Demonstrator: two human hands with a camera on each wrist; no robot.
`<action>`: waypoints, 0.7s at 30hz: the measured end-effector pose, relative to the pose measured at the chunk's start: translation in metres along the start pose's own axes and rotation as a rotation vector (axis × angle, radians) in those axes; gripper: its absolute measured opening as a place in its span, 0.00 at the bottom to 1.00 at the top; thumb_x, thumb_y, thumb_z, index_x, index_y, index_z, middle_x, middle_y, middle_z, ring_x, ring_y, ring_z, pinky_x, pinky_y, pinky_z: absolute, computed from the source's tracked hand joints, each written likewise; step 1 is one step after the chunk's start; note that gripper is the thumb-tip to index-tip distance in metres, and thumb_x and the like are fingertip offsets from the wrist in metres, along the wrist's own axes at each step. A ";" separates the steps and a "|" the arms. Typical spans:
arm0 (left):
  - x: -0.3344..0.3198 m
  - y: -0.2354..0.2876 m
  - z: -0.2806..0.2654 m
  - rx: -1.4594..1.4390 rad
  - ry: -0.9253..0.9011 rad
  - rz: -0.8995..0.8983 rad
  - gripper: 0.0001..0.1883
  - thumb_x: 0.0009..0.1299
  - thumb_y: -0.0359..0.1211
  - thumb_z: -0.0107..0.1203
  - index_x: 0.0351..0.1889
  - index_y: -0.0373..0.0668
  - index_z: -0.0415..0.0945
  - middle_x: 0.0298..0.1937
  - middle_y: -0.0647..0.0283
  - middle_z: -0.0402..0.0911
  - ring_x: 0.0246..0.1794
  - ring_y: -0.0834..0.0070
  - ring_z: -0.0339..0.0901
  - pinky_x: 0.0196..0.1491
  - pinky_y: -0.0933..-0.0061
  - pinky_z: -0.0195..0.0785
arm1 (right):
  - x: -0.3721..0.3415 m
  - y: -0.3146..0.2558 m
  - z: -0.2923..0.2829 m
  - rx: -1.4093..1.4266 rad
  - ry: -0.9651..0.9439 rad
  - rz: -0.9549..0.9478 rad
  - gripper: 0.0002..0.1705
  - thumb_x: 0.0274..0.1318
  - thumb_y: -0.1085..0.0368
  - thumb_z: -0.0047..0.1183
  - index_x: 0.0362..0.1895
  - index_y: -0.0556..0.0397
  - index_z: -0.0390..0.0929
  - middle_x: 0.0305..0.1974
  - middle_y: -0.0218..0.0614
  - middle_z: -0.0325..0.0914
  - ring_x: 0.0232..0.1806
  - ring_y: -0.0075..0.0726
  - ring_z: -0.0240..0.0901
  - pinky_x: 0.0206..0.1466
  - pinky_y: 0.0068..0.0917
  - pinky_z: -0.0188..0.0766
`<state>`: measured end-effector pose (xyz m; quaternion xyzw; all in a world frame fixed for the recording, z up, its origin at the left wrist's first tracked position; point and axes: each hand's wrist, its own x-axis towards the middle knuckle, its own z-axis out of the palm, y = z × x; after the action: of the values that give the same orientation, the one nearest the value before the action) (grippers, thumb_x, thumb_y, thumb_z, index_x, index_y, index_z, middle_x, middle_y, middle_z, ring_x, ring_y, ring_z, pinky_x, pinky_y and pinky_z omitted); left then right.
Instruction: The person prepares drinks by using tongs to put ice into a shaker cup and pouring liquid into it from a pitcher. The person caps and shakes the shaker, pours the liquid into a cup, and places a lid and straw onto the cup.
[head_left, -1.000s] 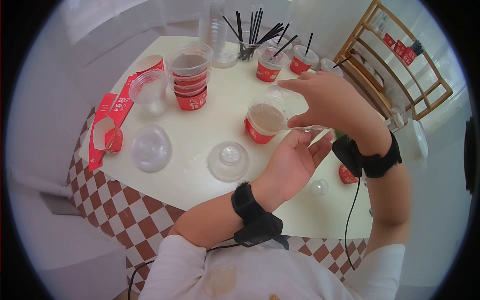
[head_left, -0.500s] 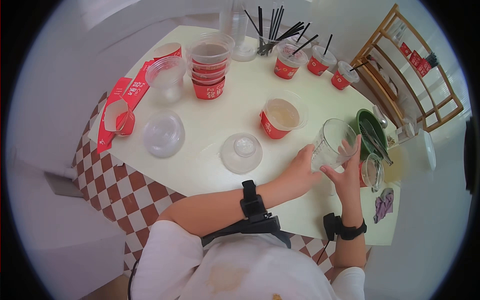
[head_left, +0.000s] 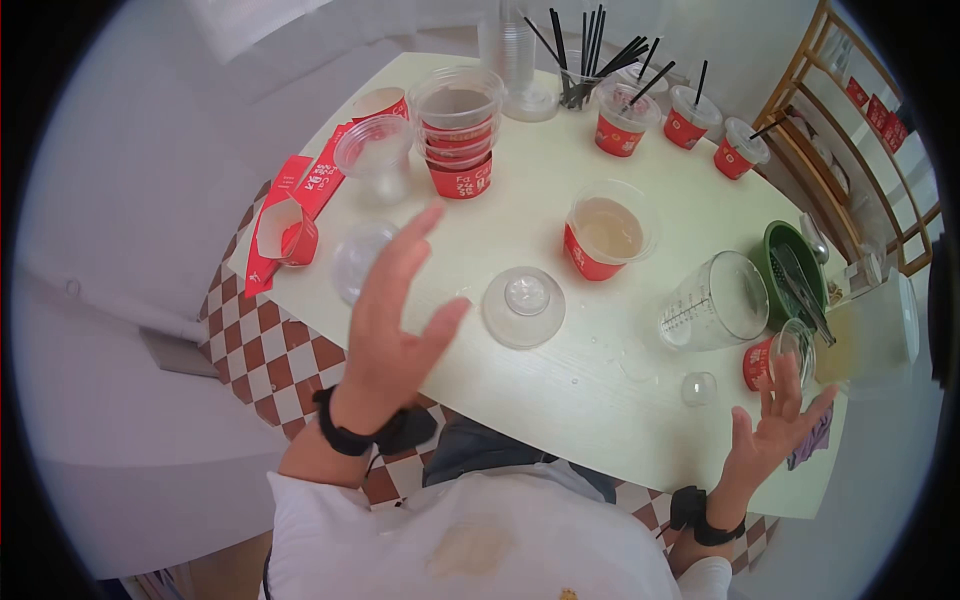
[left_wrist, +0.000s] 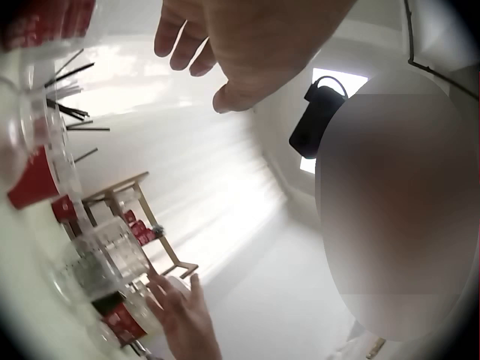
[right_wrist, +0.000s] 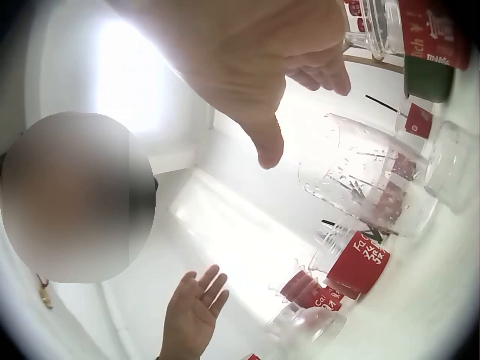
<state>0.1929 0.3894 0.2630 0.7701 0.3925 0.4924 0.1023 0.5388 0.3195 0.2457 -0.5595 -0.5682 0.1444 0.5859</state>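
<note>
My left hand [head_left: 388, 330] is raised over the table's left part with fingers spread, holding nothing; a clear domed lid [head_left: 362, 258] lies partly behind it. At the right, my right hand [head_left: 768, 440] hovers with fingers apart beside a small red-banded cup [head_left: 760, 366], also holding nothing. A clear measuring cup [head_left: 712, 305] with marks on its side stands between that hand and a red-banded cup of pale liquid [head_left: 608, 230]. Another clear domed lid [head_left: 524, 308] rests near the table's middle. In the right wrist view the measuring cup [right_wrist: 367, 176] shows droplets inside.
Stacked red-banded cups [head_left: 460, 175], a clear empty cup [head_left: 376, 160] and flat red sleeves [head_left: 300, 215] are at the left. Black straws [head_left: 580, 60] and lidded drinks [head_left: 620, 125] line the back. A green basket [head_left: 785, 270] with tongs and a pitcher [head_left: 875, 335] stand at the right.
The measuring cup, between both hands half a second ago, now stands released on the table. My left hand has moved far left and up; my right hand has drawn back to the right.
</note>
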 end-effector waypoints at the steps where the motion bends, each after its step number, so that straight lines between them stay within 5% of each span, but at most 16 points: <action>1: -0.003 -0.017 -0.015 0.192 -0.070 -0.130 0.30 0.61 0.37 0.55 0.60 0.39 0.55 0.63 0.47 0.58 0.64 0.57 0.56 0.62 0.61 0.50 | -0.010 0.003 -0.006 -0.015 0.072 -0.057 0.60 0.36 0.73 0.58 0.67 0.49 0.27 0.56 0.51 0.61 0.59 0.49 0.59 0.57 0.37 0.61; 3: -0.008 -0.039 -0.032 0.392 -0.146 -0.262 0.31 0.60 0.38 0.56 0.58 0.37 0.57 0.63 0.48 0.58 0.65 0.56 0.53 0.63 0.62 0.48 | -0.023 0.006 -0.009 -0.047 0.194 -0.115 0.56 0.37 0.70 0.55 0.67 0.53 0.30 0.48 0.49 0.70 0.45 0.43 0.73 0.47 0.32 0.69; 6: -0.017 -0.057 -0.040 0.809 -0.413 -0.490 0.32 0.58 0.40 0.58 0.56 0.35 0.60 0.64 0.49 0.57 0.67 0.56 0.49 0.64 0.64 0.45 | -0.029 0.017 -0.008 -0.029 0.148 -0.054 0.53 0.39 0.70 0.53 0.66 0.58 0.30 0.47 0.49 0.70 0.41 0.40 0.73 0.46 0.31 0.70; 12: -0.019 -0.068 -0.048 0.410 -0.405 -0.688 0.31 0.57 0.43 0.59 0.53 0.34 0.65 0.63 0.47 0.58 0.68 0.53 0.47 0.64 0.63 0.47 | -0.028 0.021 -0.007 0.013 0.141 -0.021 0.48 0.47 0.66 0.51 0.65 0.62 0.32 0.43 0.47 0.72 0.37 0.35 0.72 0.45 0.29 0.69; 17: -0.012 -0.062 -0.054 0.198 -0.360 -0.830 0.24 0.62 0.41 0.55 0.51 0.35 0.67 0.63 0.52 0.61 0.62 0.64 0.60 0.59 0.70 0.54 | -0.028 0.021 -0.006 0.038 0.119 -0.003 0.47 0.48 0.64 0.51 0.65 0.61 0.33 0.43 0.47 0.72 0.36 0.35 0.72 0.45 0.29 0.68; 21: -0.020 -0.072 -0.059 0.155 -0.353 -0.740 0.22 0.63 0.40 0.53 0.51 0.36 0.68 0.60 0.55 0.65 0.55 0.70 0.66 0.55 0.74 0.57 | -0.028 0.021 -0.006 0.052 0.096 0.008 0.46 0.49 0.64 0.50 0.65 0.60 0.33 0.43 0.48 0.72 0.35 0.34 0.71 0.45 0.28 0.67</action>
<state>0.1029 0.4107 0.2394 0.6551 0.6549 0.2521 0.2798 0.5447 0.3008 0.2157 -0.5528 -0.5332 0.1345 0.6261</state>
